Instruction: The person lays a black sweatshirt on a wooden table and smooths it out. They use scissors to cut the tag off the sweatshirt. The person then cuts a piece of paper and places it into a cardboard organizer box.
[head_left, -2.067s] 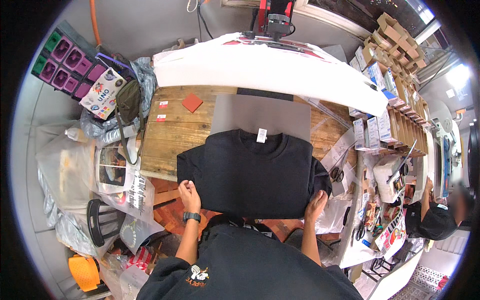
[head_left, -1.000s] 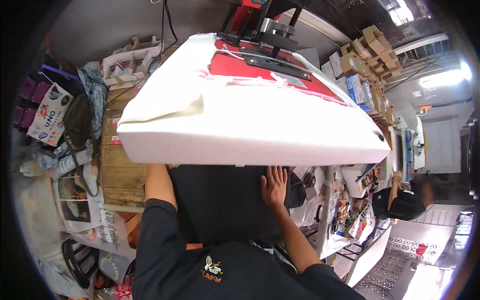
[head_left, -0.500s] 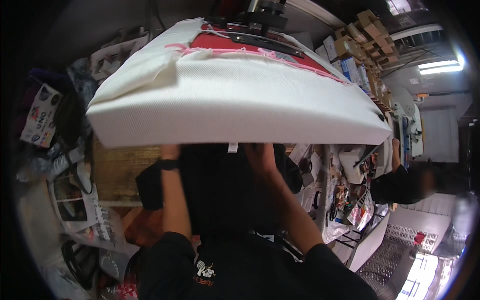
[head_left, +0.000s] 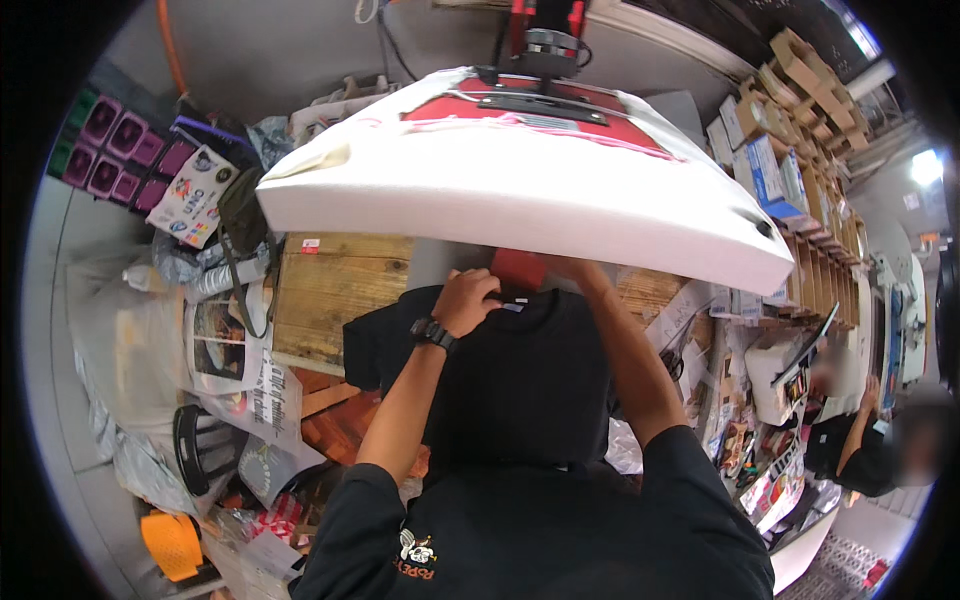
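Note:
A black T-shirt [head_left: 520, 390] lies spread in front of me, its collar and small white neck label [head_left: 514, 306] facing away from me. My left hand [head_left: 466, 302], a dark watch on the wrist, has its fingers curled closed at the collar's left side, gripping the fabric. Beyond the collar, my right hand [head_left: 568, 268] reaches under the raised upper plate of a heat press; its fingers are hidden. White cloth [head_left: 510, 205] wraps this plate, tied with pink cord over its red top. A red block-like part [head_left: 518, 268] shows between my hands.
A wooden tabletop [head_left: 340, 300] extends left of the shirt. Bags, papers and purple bins [head_left: 110, 145] crowd the left side. Stacked cardboard boxes [head_left: 800, 180] stand at the right, above a cluttered bench. Another person [head_left: 865, 440] sits at far right.
My view has shifted, showing more of the shirt and collar below the plate. My left hand has come out from under the plate's edge to the collar; my right hand has moved farther under it.

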